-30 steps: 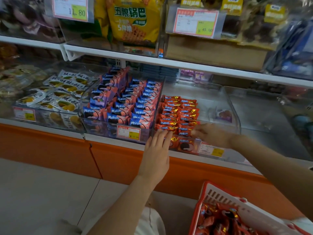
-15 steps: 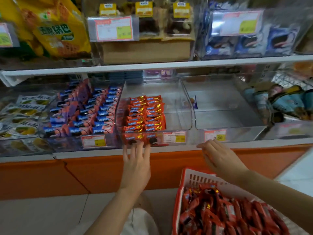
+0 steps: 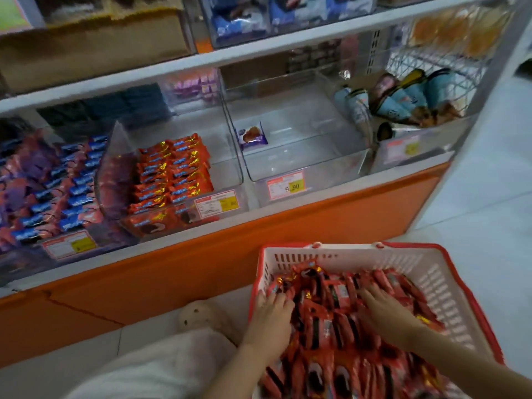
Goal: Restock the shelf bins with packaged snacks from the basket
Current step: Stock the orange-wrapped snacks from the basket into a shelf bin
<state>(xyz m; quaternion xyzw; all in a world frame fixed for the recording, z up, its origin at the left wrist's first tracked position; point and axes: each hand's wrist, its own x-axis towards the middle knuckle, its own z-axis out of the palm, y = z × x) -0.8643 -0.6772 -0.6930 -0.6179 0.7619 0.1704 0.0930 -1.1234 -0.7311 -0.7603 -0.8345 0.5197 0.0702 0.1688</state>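
Both hands have dropped from the shelf edge into the red-rimmed white plastic basket (image 3: 431, 272); left hand (image 3: 270, 312) and right hand (image 3: 385, 312) lie spread flat on its heaped red foil snack packets (image 3: 331, 326), none lifted, while the clear plastic shelf bin (image 3: 221, 151) looks about half filled, so much remains.

Lost the near end of the basket (image 3: 437, 286) and its heap of red packets (image 3: 325, 341) to the bottom edge. Lost part of the blue packets (image 3: 77, 191) to the left edge. Could not read the price tags (image 3: 285, 185), bar perhaps "9.90" on one. Saw only blur on the top shelf's blue bags (image 3: 244, 21), cropped above. Could not make out the print on the lone purple packet (image 3: 252, 136).
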